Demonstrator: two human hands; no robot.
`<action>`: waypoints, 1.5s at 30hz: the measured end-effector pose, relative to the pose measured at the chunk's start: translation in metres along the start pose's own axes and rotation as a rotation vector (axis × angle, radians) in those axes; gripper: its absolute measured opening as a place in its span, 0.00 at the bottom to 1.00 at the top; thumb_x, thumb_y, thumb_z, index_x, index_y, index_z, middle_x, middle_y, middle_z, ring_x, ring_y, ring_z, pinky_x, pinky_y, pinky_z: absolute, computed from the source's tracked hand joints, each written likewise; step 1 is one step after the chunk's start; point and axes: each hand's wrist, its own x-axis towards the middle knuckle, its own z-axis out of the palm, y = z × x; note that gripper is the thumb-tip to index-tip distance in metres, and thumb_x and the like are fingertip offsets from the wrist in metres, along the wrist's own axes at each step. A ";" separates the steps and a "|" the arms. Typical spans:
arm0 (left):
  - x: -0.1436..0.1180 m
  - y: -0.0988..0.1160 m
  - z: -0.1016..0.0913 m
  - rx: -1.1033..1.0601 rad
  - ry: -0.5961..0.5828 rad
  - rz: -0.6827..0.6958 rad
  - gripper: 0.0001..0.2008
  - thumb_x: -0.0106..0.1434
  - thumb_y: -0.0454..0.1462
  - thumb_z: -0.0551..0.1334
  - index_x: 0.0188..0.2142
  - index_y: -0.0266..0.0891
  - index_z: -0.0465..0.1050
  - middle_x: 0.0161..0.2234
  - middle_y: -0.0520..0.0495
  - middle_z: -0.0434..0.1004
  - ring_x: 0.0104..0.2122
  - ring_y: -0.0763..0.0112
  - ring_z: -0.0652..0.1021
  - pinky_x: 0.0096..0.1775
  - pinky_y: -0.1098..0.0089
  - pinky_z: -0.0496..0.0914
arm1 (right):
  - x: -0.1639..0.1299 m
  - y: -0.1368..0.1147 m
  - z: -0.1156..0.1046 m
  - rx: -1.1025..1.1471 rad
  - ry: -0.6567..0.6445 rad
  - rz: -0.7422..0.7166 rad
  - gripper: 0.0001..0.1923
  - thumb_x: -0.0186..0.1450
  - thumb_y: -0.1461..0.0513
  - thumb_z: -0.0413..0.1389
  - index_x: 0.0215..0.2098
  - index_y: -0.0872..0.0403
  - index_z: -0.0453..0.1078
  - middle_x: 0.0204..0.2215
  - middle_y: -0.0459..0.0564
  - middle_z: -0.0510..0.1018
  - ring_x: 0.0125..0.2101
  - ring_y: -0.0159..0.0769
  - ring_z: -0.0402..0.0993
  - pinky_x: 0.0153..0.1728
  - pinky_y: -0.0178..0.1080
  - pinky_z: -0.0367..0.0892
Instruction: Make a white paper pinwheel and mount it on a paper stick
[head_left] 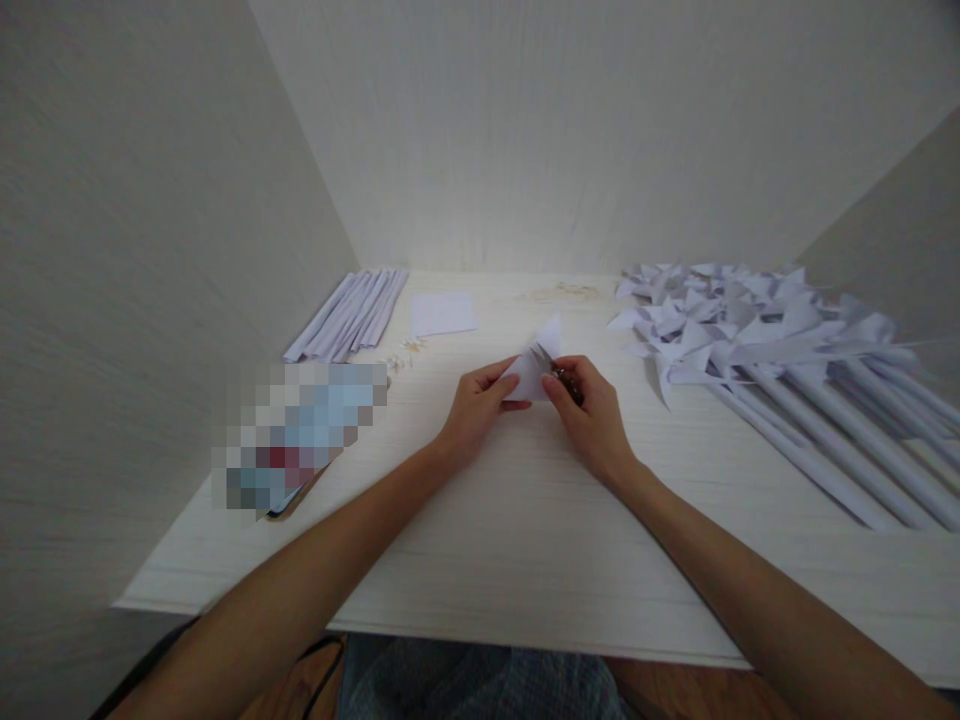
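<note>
A small piece of white paper is pinched between the thumb and fingers of my left hand, above the middle of the table. My right hand is closed around the dark handles of small scissors. The scissors' blades lie against the paper and point up and to the left. My right fingertips come close to the paper's right side; I cannot tell whether they press on it. Past my hands, to the left, a stack of white paper squares lies flat.
Rolled white paper sticks lie at the back left, near small pale bits. A blurred-out device rests at the left. White paper pinwheels on paper sticks are piled at the right. Walls enclose the table.
</note>
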 end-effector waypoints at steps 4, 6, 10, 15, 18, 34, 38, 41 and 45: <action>0.000 0.001 0.000 -0.023 0.007 -0.009 0.11 0.48 0.34 0.62 0.33 0.38 0.76 0.31 0.48 0.77 0.29 0.74 0.73 0.29 0.73 0.70 | 0.001 0.002 0.000 -0.079 0.008 -0.035 0.09 0.56 0.58 0.53 0.34 0.55 0.66 0.21 0.45 0.69 0.21 0.30 0.63 0.23 0.34 0.57; 0.000 0.001 0.000 -0.027 0.011 -0.011 0.11 0.48 0.33 0.62 0.33 0.38 0.76 0.31 0.48 0.77 0.29 0.74 0.73 0.30 0.72 0.70 | 0.002 0.004 0.000 -0.091 0.034 -0.069 0.10 0.56 0.58 0.54 0.34 0.55 0.68 0.22 0.47 0.71 0.22 0.31 0.64 0.23 0.35 0.58; 0.001 0.000 -0.001 -0.044 0.023 -0.019 0.11 0.47 0.33 0.62 0.33 0.38 0.76 0.33 0.48 0.77 0.29 0.75 0.73 0.29 0.73 0.70 | 0.002 0.004 -0.001 -0.085 0.046 -0.119 0.10 0.55 0.59 0.54 0.34 0.55 0.70 0.24 0.48 0.73 0.21 0.30 0.64 0.23 0.35 0.60; 0.000 0.001 -0.001 -0.049 0.013 -0.031 0.10 0.47 0.34 0.62 0.32 0.38 0.76 0.33 0.48 0.77 0.30 0.74 0.73 0.31 0.72 0.70 | 0.001 0.001 -0.001 -0.012 0.037 -0.064 0.11 0.54 0.60 0.56 0.35 0.55 0.68 0.23 0.46 0.73 0.19 0.29 0.65 0.21 0.33 0.60; 0.000 0.002 0.000 -0.044 0.016 -0.045 0.10 0.48 0.34 0.62 0.32 0.38 0.76 0.34 0.47 0.76 0.31 0.73 0.73 0.32 0.71 0.70 | 0.000 0.001 -0.001 0.000 0.033 -0.075 0.08 0.54 0.60 0.56 0.31 0.55 0.69 0.23 0.47 0.74 0.20 0.29 0.65 0.22 0.33 0.60; -0.002 0.006 0.001 -0.111 -0.012 -0.105 0.06 0.48 0.31 0.61 0.28 0.36 0.76 0.30 0.48 0.76 0.29 0.76 0.73 0.32 0.73 0.69 | 0.001 0.005 -0.001 0.024 0.077 -0.101 0.06 0.54 0.61 0.56 0.27 0.55 0.71 0.23 0.48 0.76 0.21 0.30 0.67 0.23 0.35 0.62; -0.002 0.006 0.001 -0.106 -0.015 -0.108 0.06 0.49 0.31 0.61 0.28 0.37 0.76 0.30 0.48 0.76 0.29 0.76 0.73 0.32 0.72 0.69 | 0.001 0.005 -0.001 0.024 0.077 -0.097 0.05 0.54 0.61 0.56 0.27 0.55 0.71 0.23 0.48 0.76 0.21 0.31 0.68 0.23 0.35 0.62; -0.002 0.005 0.001 -0.097 -0.018 -0.104 0.06 0.49 0.32 0.61 0.28 0.36 0.76 0.31 0.48 0.76 0.29 0.76 0.73 0.32 0.72 0.69 | 0.001 0.006 -0.001 0.005 0.086 -0.099 0.05 0.54 0.61 0.56 0.27 0.55 0.71 0.24 0.48 0.76 0.21 0.31 0.68 0.23 0.35 0.61; -0.002 0.004 0.000 -0.079 -0.026 -0.092 0.07 0.49 0.33 0.62 0.30 0.36 0.76 0.32 0.47 0.76 0.30 0.75 0.73 0.33 0.72 0.69 | 0.001 0.007 -0.001 -0.016 0.091 -0.110 0.05 0.55 0.61 0.56 0.28 0.54 0.72 0.24 0.48 0.77 0.21 0.31 0.68 0.23 0.35 0.61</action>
